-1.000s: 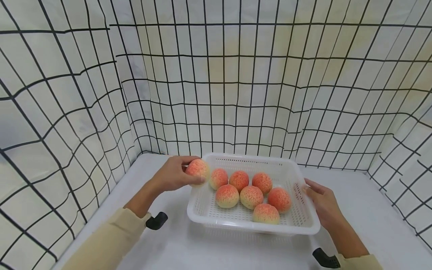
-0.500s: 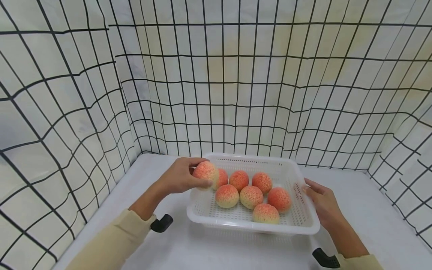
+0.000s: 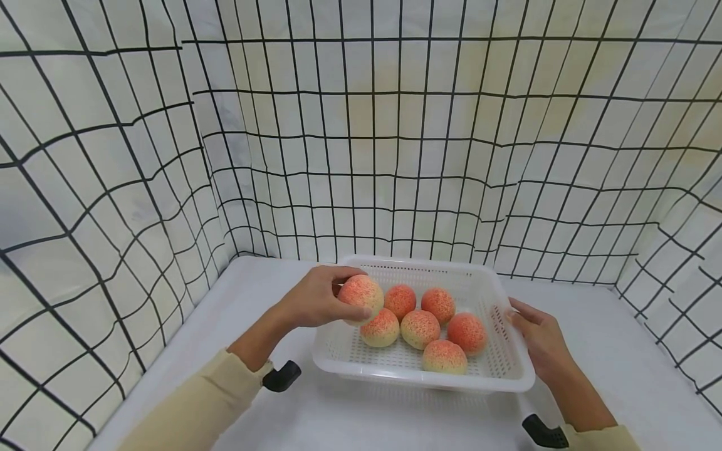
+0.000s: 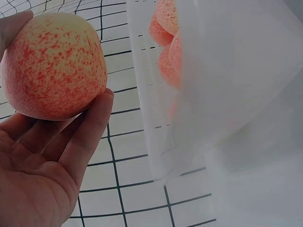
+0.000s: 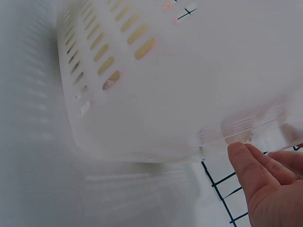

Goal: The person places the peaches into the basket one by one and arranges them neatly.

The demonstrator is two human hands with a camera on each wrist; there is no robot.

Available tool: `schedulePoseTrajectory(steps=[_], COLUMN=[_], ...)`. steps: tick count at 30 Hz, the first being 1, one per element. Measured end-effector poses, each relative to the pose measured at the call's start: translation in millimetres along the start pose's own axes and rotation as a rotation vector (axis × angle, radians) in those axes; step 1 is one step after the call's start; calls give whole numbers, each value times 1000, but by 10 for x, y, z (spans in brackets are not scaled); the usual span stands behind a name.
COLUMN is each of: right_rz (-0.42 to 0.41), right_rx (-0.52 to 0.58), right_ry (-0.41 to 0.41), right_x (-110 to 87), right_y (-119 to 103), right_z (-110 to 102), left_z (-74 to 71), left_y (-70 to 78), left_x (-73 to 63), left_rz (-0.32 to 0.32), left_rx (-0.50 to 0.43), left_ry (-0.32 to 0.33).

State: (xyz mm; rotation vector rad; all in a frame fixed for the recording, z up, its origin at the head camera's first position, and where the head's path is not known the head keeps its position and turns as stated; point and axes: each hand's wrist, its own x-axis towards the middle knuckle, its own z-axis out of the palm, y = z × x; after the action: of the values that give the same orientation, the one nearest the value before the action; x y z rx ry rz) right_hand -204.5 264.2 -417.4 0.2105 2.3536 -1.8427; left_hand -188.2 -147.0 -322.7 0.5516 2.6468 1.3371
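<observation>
My left hand (image 3: 321, 297) holds a round pink-and-cream toy peach (image 3: 361, 297) over the left side of a white perforated plastic basket (image 3: 395, 374), thumb in front and fingers behind. The same peach (image 4: 57, 66) fills the upper left of the left wrist view, beside the basket's translucent wall (image 4: 218, 80). Several similar peaches (image 3: 420, 329) sit inside the basket; another is hidden behind the held one. My right hand (image 3: 541, 344) grips the basket's right rim, with fingertips (image 5: 236, 149) at the outer wall in the right wrist view.
The basket stands on a white tabletop (image 3: 316, 413). Black wire grid panels (image 3: 372, 138) with pale sheeting behind them enclose the back and both sides. A black wrist strap end (image 3: 282, 376) sticks out from the left sleeve (image 3: 203, 401).
My left hand has carried its peach rightward from the basket's left rim to above the fruit inside, now covering one of the peaches. The right hand and basket stay put.
</observation>
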Motion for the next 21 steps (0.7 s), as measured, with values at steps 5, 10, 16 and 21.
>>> schedulePoseTrajectory(steps=[5,10,16,21], right_rz=[2,5,1,5], right_rx=[5,8,7,10], right_ry=[-1,-2,-6,-8], right_x=[-5,-9,1,0], right_y=[-4,-3,1,7], right_z=[0,-2,-6,-9], left_z=[56,120,198,263], left_y=[41,72,117,151], left_x=[10,25,41,49], left_rz=[18,24,36,32], left_rx=[0,-1,0,-1], left_ry=[-20,-32,-47,-59])
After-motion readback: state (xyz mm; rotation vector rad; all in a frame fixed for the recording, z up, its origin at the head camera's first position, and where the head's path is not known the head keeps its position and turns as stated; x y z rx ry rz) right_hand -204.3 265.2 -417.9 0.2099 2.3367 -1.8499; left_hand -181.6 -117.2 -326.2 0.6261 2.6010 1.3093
